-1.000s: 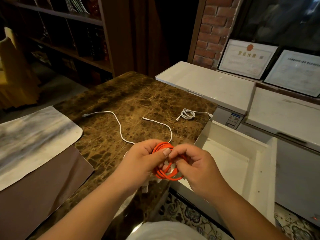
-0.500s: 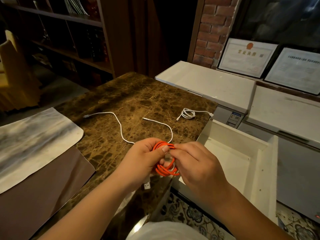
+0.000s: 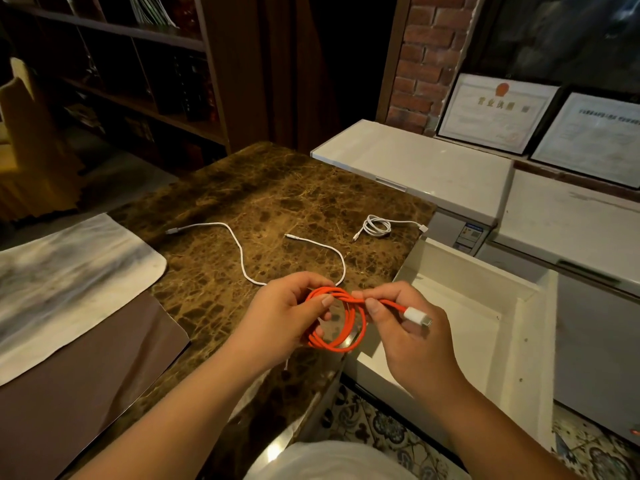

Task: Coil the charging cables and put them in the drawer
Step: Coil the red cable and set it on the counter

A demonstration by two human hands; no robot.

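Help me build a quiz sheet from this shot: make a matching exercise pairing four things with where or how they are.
Things:
1. orange cable
2. small coiled white cable
3. long white cable
4. drawer

States:
A. pulled open beside the marble table
B. lying uncoiled on the table
C. held by the left hand and right hand
D. bundled near the table's far right edge

Pairs: 1-C, 2-D, 3-B, 4-A
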